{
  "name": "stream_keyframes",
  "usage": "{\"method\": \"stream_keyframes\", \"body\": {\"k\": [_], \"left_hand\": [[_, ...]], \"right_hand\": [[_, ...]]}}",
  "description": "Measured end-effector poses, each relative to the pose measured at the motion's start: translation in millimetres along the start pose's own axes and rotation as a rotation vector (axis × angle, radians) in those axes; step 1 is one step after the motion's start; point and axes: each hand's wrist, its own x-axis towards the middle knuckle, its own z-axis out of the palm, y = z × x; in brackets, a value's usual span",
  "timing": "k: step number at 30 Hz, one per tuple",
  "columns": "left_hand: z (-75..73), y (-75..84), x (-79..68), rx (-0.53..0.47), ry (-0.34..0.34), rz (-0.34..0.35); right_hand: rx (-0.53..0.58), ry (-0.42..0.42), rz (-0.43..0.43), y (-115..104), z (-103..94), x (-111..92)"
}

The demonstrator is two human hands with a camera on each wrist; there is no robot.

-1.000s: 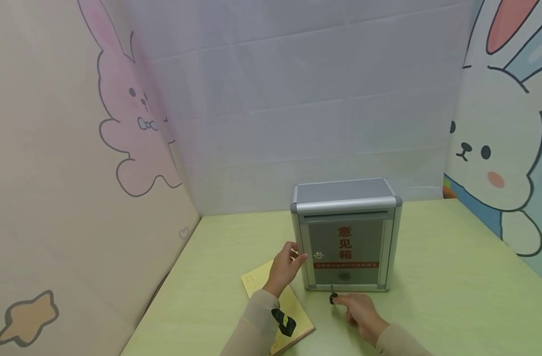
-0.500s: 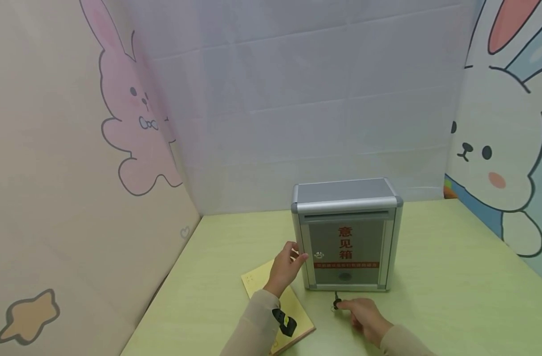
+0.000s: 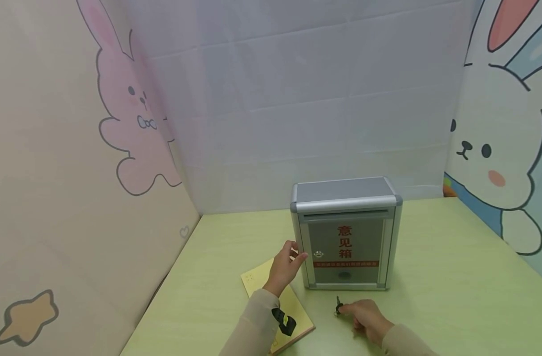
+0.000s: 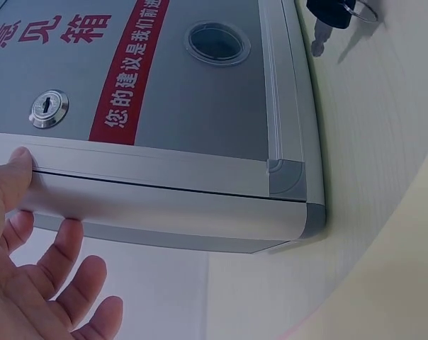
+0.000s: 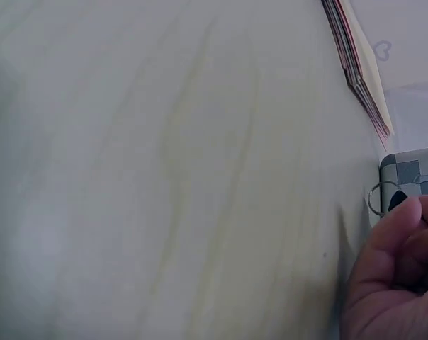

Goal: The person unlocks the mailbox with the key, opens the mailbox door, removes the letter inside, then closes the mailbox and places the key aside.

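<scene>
A grey metal suggestion box (image 3: 345, 242) with red lettering stands on the table. Its round lock (image 4: 48, 108) sits at the left of the door, with an unfilled keyhole. My left hand (image 3: 283, 269) holds the box's left front edge, thumb on the front frame and fingertips against the side. Just in front of the box, my right hand (image 3: 364, 315) pinches a small black-headed key (image 3: 338, 305) between thumb and finger, its blade pointing toward the box. A metal ring (image 5: 374, 198) hangs from the key's head. The right wrist view shows only part of this hand.
A yellow booklet (image 3: 297, 311) lies slanted on the pale green table (image 3: 449, 287), partly under my left forearm. Behind the box hangs a white cloth backdrop (image 3: 271, 123). Walls printed with cartoon rabbits flank both sides.
My right hand has drawn the key slightly back from the box's base and to the right, and the key has turned a little. The left hand and the box stay put.
</scene>
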Motion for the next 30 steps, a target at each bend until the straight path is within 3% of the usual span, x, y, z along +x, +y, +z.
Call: {"method": "stream_keyframes", "body": {"k": [10, 18, 30], "left_hand": [[0.8, 0.7, 0.1, -0.004, 0.001, -0.004], [3.6, -0.1, 0.8, -0.008, 0.021, -0.015], [6.2, 1.0, 0.9, 0.018, 0.065, -0.042]], "right_hand": [[-0.024, 0.012, 0.011, 4.2, -6.0, -0.2], [-0.037, -0.008, -0.049, 7.7, -7.6, -0.4], [-0.215, 0.019, -0.091, 8.3, -10.5, 5.1]]}}
